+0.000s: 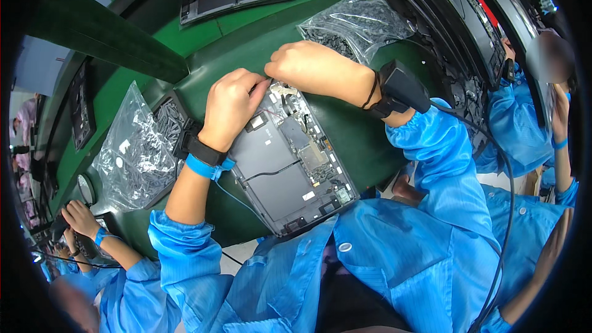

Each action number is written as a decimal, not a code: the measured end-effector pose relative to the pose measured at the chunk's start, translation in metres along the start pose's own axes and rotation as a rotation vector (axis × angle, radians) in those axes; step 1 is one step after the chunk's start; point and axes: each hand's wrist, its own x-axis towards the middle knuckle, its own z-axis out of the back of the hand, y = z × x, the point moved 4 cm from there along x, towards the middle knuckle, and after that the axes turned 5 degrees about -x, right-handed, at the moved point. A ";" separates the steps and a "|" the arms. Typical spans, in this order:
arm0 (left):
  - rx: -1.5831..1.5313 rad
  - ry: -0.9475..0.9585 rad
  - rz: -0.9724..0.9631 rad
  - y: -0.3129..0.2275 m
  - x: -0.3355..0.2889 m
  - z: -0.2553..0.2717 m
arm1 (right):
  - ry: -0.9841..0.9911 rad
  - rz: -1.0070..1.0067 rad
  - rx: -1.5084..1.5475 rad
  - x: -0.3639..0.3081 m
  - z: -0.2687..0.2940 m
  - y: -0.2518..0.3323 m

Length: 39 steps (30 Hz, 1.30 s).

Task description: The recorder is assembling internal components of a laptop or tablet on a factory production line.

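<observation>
Downward head-worn fisheye above hands [229,103] [303,65]

A finely striped blue work jacket [394,234] with bunched sleeves [441,142] and a pale button [345,247] opens over a dark undershirt [354,293]. The left wrist wears a black strap [206,151] and blue wristband [202,168] with thin cord [238,198]; the right, a boxy black device [404,86].

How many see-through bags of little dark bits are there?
2 that I can see: one bag left of the left hand, another bag beyond the right hand. More could be hidden.
</observation>
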 end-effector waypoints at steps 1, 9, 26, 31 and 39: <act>-0.001 -0.001 -0.004 0.000 0.000 -0.001 | -0.010 0.000 -0.024 -0.001 0.000 0.000; 0.250 0.027 -0.143 -0.012 -0.003 -0.006 | -0.044 -0.003 -0.034 -0.007 -0.005 0.002; 0.092 -0.033 -0.020 -0.013 -0.001 -0.002 | -0.036 0.126 -0.191 -0.069 0.038 0.090; -0.038 -0.012 0.176 -0.006 -0.006 0.002 | -0.001 0.172 -0.377 -0.077 0.021 0.106; -0.248 -0.029 0.318 0.000 -0.011 -0.001 | -0.390 0.054 -0.297 -0.076 0.028 0.080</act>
